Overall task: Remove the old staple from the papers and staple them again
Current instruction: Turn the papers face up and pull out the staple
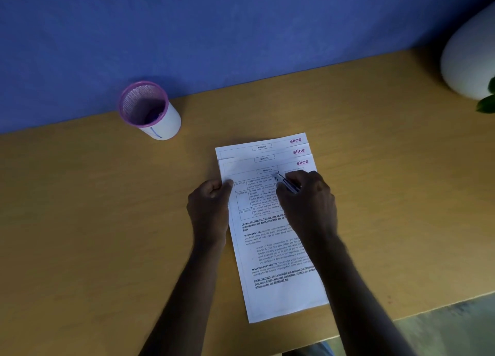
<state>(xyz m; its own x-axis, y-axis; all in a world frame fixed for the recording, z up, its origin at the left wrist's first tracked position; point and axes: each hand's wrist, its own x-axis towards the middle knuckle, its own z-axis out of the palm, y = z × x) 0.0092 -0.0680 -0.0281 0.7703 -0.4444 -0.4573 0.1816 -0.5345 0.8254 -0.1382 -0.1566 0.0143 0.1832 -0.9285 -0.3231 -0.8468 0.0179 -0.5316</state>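
We have three printed sheets [270,221] lying fanned on the desk [107,221], each top edge stepped a little below the one behind, so three "slice" headers show. That stagger suggests the old staple is already out, though no staple is visible to us either way.

Our left hand [211,208] sits at the left edge of the top sheet, fingers curled with the thumb pinching the paper's margin. Our right hand [308,203] rests on the upper right of the sheet, fingers wrapped around a small metal tool [286,182] whose tip points up and left toward the "MINUTES" box. It looks like a slim staple remover or a small stapler; we cannot say which.

To do this step well, we judge that the sheets should first be squared: slide the two rear pages down until all the top and left edges meet, then hold the stack flat with the left hand near the corner to be fastened. Only then bring the tool to that corner, keeping the left fingers clear of its tip. Fastening while the pages are fanned would lock the stagger in.

A mesh pen holder [150,111] with a pink rim stands well apart at the back left, against the blue wall [241,28].
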